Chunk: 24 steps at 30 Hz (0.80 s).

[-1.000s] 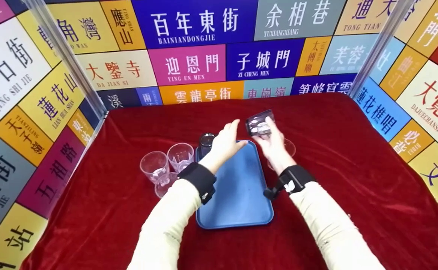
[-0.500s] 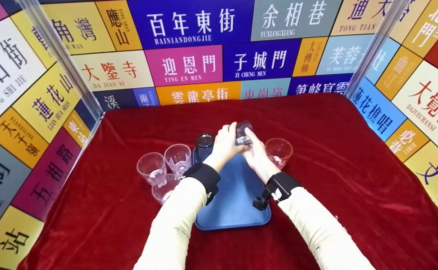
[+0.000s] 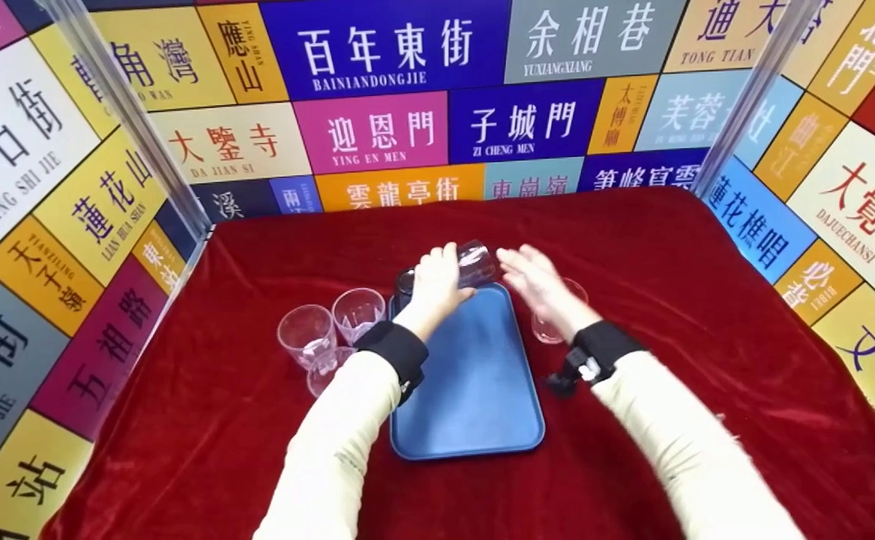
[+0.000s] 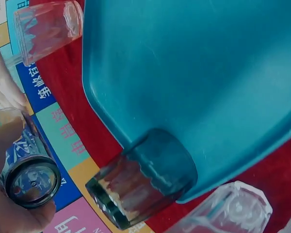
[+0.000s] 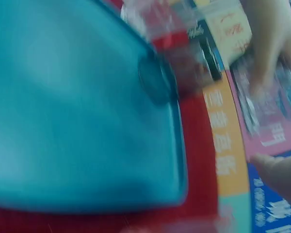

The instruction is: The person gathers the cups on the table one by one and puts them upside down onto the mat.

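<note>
My left hand [image 3: 437,283] grips a dark tinted glass tumbler [image 3: 477,262], tilted over, above the tray's far edge. The left wrist view shows the thick round base of that tumbler [image 4: 33,180] facing the camera, with fingers wrapped around its side. To its right my right hand [image 3: 538,285] is held with fingers extended, apart from the tumbler and holding nothing. Another dark tumbler [image 4: 145,177] stands upside down on the far left corner of the blue tray [image 3: 467,382]; in the head view my left hand mostly covers it. The right wrist view is blurred.
Left of the tray are clear tumblers: one at the outer left [image 3: 307,334], another beside it [image 3: 361,313], and a nearer one [image 3: 325,371] partly behind my left sleeve. One more clear tumbler [image 3: 549,330] is right of the tray, partly behind my right hand. Red cloth [image 3: 632,247] lies underneath.
The dark tumbler passed from my right hand to my left, moving left toward the tray's far edge. My right hand let go and drew back to the right.
</note>
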{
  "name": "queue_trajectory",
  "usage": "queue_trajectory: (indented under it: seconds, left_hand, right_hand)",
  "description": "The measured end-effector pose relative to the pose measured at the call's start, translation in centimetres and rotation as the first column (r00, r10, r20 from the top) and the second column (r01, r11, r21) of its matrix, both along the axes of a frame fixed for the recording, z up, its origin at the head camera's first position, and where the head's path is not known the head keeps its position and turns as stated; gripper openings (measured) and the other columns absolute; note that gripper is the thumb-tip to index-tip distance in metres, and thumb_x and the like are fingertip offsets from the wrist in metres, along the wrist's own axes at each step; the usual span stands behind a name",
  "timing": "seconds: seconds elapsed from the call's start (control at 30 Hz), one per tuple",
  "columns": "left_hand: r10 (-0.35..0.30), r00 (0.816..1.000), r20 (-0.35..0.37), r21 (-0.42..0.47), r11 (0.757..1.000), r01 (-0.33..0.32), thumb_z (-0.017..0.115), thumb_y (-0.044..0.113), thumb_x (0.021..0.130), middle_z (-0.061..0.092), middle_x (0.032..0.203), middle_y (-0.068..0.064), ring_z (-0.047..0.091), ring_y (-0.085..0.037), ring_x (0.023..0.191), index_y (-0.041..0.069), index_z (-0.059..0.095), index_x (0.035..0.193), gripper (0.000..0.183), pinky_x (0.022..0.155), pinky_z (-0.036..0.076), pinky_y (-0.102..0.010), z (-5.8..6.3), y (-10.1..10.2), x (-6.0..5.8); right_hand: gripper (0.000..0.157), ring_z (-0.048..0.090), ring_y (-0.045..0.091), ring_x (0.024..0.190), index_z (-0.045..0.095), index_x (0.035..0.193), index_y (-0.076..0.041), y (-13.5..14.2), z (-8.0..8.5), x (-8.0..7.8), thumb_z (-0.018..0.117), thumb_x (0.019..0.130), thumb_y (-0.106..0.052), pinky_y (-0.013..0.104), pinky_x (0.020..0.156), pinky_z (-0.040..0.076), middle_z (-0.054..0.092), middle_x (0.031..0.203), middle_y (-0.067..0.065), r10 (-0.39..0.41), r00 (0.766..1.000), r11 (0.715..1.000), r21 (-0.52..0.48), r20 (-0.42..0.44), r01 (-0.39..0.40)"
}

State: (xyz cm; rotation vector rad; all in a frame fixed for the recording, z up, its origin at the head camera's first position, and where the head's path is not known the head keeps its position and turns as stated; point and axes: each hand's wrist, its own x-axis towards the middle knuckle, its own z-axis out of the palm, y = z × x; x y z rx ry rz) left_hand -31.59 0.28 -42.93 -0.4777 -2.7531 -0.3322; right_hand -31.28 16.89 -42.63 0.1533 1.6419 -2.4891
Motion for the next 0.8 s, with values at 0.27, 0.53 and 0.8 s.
queue_trajectory:
  seconds: [0.27, 0.53, 0.8]
  left_hand:
    - [-0.072, 0.997, -0.002, -0.272, 0.96, 0.068, 0.077, 0.03, 0.065, 0.056, 0.102, -0.015, 0.053, -0.032, 0.095, 0.004, 0.046, 0.11, 0.06, 0.077, 0.042, -0.041, 0.5, -0.1, -0.3]
    - [-0.189, 0.981, 0.033, -0.462, 0.868, 0.183, 0.071, 0.019, 0.071, 0.051, 0.107, -0.012, 0.048, -0.029, 0.1, 0.007, 0.049, 0.108, 0.045, 0.082, 0.039, -0.039, -0.1, 1.2, -0.4]
    - [-0.263, 0.964, 0.022, -0.549, 0.803, 0.232, 0.057, 0.009, 0.082, 0.052, 0.107, -0.009, 0.048, -0.026, 0.099, 0.009, 0.057, 0.105, 0.023, 0.082, 0.04, -0.036, -1.8, 2.0, -0.6]
  right_hand:
    - [0.09, 0.023, 0.036, 0.135, 0.001, 0.144, 0.003, 6.9, 0.0, -0.4, 0.064, 0.083, -0.015, 0.042, 0.11, 0.021, 0.022, 0.147, 0.023, 0.179, 0.962, 0.767, 0.642, -0.206, -0.005]
    - [0.106, 0.003, 0.036, 0.138, -0.009, 0.144, -0.001, 13.4, -1.7, 1.5, 0.072, 0.077, -0.018, 0.05, 0.111, 0.01, 0.004, 0.151, 0.022, 0.39, 0.917, 0.556, 0.816, -0.087, -0.159]
    - [0.11, 0.003, 0.044, 0.136, -0.014, 0.142, 0.003, 15.7, -4.2, 3.4, 0.073, 0.075, -0.013, 0.056, 0.108, 0.01, 0.0, 0.15, 0.026, 0.447, 0.893, 0.552, 0.801, -0.049, -0.232]
